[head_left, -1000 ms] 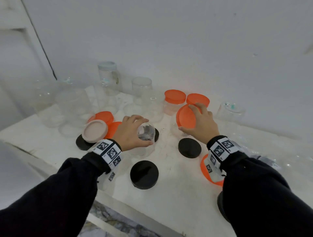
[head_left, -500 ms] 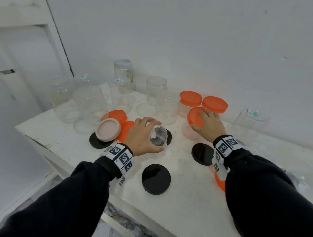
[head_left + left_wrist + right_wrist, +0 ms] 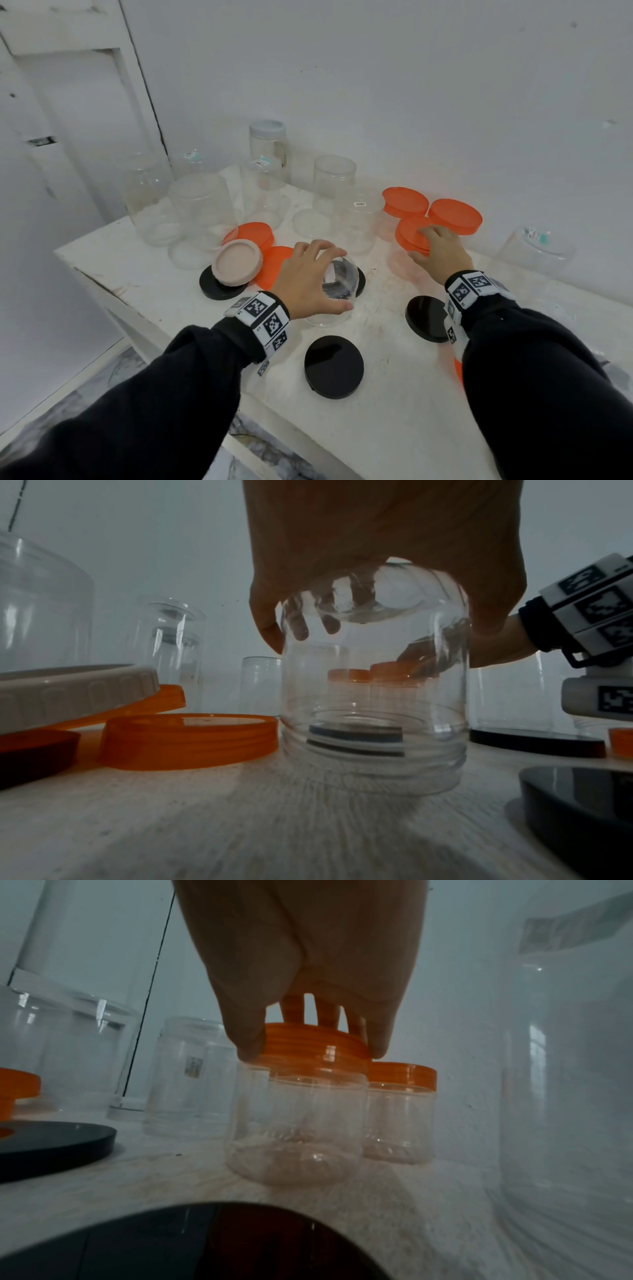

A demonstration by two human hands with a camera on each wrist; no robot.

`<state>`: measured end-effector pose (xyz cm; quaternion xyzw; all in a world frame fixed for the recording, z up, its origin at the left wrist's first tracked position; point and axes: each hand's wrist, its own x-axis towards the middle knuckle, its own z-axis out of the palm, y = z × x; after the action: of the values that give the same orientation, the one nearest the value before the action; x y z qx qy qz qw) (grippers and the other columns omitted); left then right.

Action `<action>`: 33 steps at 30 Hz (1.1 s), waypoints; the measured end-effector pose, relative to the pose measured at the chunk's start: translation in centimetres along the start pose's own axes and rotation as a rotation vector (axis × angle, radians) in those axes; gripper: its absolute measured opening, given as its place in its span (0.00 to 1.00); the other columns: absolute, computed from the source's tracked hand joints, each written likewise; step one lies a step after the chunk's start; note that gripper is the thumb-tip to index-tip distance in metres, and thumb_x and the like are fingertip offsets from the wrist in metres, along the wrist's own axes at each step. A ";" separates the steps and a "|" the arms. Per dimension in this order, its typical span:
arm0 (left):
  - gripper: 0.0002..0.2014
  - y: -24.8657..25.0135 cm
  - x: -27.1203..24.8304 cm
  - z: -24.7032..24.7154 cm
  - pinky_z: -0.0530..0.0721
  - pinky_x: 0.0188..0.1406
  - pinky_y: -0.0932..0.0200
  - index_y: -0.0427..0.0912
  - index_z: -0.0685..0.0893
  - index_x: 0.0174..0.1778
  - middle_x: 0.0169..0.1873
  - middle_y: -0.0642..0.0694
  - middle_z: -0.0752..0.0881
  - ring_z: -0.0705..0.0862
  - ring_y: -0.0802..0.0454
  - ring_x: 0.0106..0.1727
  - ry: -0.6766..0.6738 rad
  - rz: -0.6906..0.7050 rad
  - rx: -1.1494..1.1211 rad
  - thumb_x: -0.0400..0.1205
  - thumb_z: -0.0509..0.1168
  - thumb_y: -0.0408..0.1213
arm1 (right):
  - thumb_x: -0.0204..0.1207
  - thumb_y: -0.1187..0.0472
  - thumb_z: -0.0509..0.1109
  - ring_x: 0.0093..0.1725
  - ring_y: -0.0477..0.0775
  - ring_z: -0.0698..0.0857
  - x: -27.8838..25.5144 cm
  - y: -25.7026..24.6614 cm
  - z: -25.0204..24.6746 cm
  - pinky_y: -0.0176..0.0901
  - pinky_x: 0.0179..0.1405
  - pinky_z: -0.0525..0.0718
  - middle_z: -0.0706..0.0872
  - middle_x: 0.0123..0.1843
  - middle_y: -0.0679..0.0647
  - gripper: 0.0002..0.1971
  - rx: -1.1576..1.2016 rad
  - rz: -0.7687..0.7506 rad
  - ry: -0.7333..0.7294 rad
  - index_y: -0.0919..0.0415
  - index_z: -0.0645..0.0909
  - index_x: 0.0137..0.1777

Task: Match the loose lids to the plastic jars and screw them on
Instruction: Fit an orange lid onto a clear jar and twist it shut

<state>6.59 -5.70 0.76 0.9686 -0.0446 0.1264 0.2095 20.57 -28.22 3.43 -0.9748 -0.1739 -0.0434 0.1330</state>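
My left hand (image 3: pixel 329 274) grips the base of a small clear jar (image 3: pixel 337 294) from above; the jar stands mouth down on the white table (image 3: pixel 394 411). The left wrist view shows my left hand's (image 3: pixel 377 607) fingers curled over that jar (image 3: pixel 373 696), whose threaded neck is at the bottom. My right hand (image 3: pixel 424 245) holds an orange lid (image 3: pixel 411 236) by its rim on top of a small upright clear jar (image 3: pixel 298 1129). In the right wrist view my right hand's (image 3: pixel 308 1042) thumb and fingers pinch the lid (image 3: pixel 315 1045), which sits slightly tilted.
Loose black lids (image 3: pixel 334 366) (image 3: pixel 428 318) lie near me. A beige lid (image 3: pixel 236 262) rests on another black lid beside loose orange lids (image 3: pixel 255 233). Two orange-capped jars (image 3: pixel 455 216) stand behind my right hand. Large clear jars (image 3: pixel 202 205) crowd the back left; the table edge (image 3: pixel 113 291) runs at left.
My right hand has lowered the orange lid from a steep tilt down onto the small jar's mouth. My left hand has stayed on the inverted jar. The head view has shifted.
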 end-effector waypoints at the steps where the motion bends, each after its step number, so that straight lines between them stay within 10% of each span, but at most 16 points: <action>1: 0.47 0.1 0.0 -0.1 0.73 0.64 0.46 0.55 0.69 0.71 0.69 0.53 0.69 0.65 0.50 0.66 -0.009 0.003 0.002 0.56 0.57 0.73 | 0.79 0.54 0.68 0.78 0.64 0.61 0.1 0.1 0.0 0.59 0.72 0.67 0.66 0.78 0.60 0.28 0.005 0.000 0.000 0.61 0.67 0.76; 12: 0.53 0.2 -0.6 -1.1 0.58 0.77 0.40 0.48 0.64 0.78 0.79 0.47 0.58 0.54 0.44 0.79 -0.116 0.059 0.097 0.60 0.55 0.77 | 0.79 0.51 0.66 0.82 0.63 0.50 -0.6 -0.6 -0.3 0.63 0.78 0.54 0.54 0.84 0.59 0.34 -0.046 0.029 -0.052 0.58 0.57 0.81; 16: 0.35 1.3 -1.3 -2.0 0.57 0.77 0.48 0.43 0.70 0.73 0.78 0.43 0.60 0.55 0.43 0.78 -0.029 0.154 0.017 0.73 0.70 0.55 | 0.78 0.54 0.68 0.79 0.65 0.58 -2.5 -0.8 -1.4 0.60 0.75 0.61 0.61 0.81 0.61 0.32 0.008 -0.016 -0.047 0.60 0.62 0.79; 22: 0.20 2.9 -4.4 -1.6 0.70 0.64 0.52 0.44 0.80 0.60 0.61 0.48 0.77 0.72 0.49 0.61 0.043 0.352 -0.109 0.76 0.60 0.50 | 0.78 0.57 0.69 0.63 0.57 0.75 -6.7 1.2 -2.7 0.46 0.61 0.72 0.77 0.67 0.58 0.17 0.096 -0.070 -0.160 0.60 0.78 0.65; 27: 0.22 3.2 -6.6 0.2 0.69 0.64 0.59 0.41 0.78 0.65 0.61 0.46 0.78 0.69 0.56 0.63 -0.284 0.400 -0.135 0.78 0.64 0.47 | 0.80 0.55 0.66 0.67 0.55 0.74 -9.9 2.2 -2.3 0.39 0.61 0.68 0.74 0.71 0.55 0.20 -0.041 -0.125 -0.538 0.57 0.74 0.71; 33: 0.36 3.5 -6.7 1.0 0.64 0.76 0.50 0.48 0.63 0.78 0.78 0.47 0.60 0.56 0.49 0.78 -0.620 0.237 0.096 0.76 0.70 0.51 | 0.81 0.55 0.65 0.72 0.55 0.71 -10.8 2.7 -1.8 0.39 0.67 0.66 0.70 0.75 0.55 0.22 -0.088 -0.151 -0.549 0.59 0.73 0.73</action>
<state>-0.16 -9.09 -0.48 0.9577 -0.2127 -0.1489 0.1241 11.35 -34.69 3.08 -0.9392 -0.2734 0.2049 0.0346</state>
